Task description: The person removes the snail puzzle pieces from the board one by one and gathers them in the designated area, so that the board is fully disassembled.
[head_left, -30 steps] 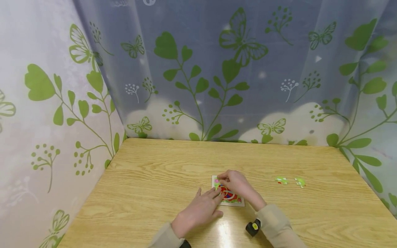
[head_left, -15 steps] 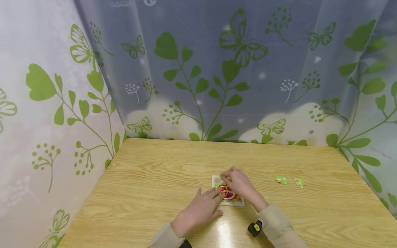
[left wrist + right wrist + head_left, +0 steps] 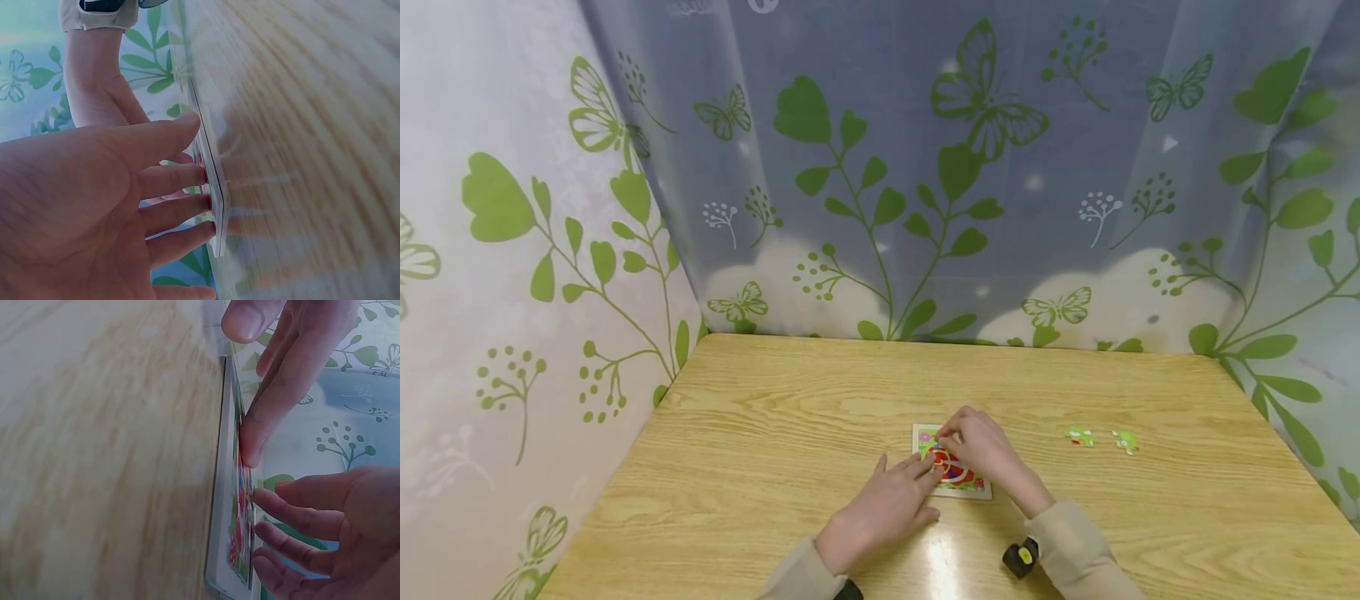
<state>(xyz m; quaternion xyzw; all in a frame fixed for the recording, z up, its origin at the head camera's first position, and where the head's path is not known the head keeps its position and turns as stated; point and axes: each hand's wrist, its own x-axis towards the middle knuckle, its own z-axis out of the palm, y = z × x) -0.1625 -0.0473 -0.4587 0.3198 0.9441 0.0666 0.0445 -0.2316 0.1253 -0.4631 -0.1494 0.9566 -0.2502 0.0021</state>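
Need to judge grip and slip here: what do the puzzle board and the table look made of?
Puzzle board: a thin, stiff pale tray, likely wood or pressed card, with a glossy printed face; its plain edge shows in the right wrist view. Table: wood-grain top, probably laminate, smooth enough to reflect glare near the person.

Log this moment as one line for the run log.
left hand: fingers flat on puzzle board | right hand: fingertip pressing board | two loose green pieces right on table

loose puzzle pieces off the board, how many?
2. One green piece lies on the table right of the puzzle board; the second piece lies just right of it. Both hands cover the board, so more may be hidden.
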